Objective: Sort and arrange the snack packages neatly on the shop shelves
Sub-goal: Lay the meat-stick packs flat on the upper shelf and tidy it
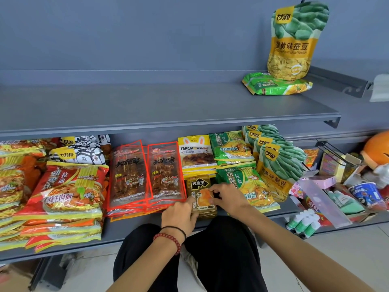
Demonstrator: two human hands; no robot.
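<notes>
A small stack of dark gold snack packets (202, 190) lies on the lower shelf (130, 230), between red-edged skewer packs (145, 175) and green noodle bags (244, 186). My left hand (179, 216) grips the stack's left front corner. My right hand (226, 197) pinches its right edge. Yellow candy bags (196, 153) lie just behind it. Red noodle bags (67, 192) are piled at the left. Broad bean pouches (277, 163) stand in a row at the right.
The upper shelf (168, 106) holds one upright broad bean pouch (292, 41) and a flat green bag (277, 84) at its right end. Black-and-white pouches (82, 152) stand at the back left. A neighbouring unit at the right carries mixed goods (341, 186). My knees are below the shelf edge.
</notes>
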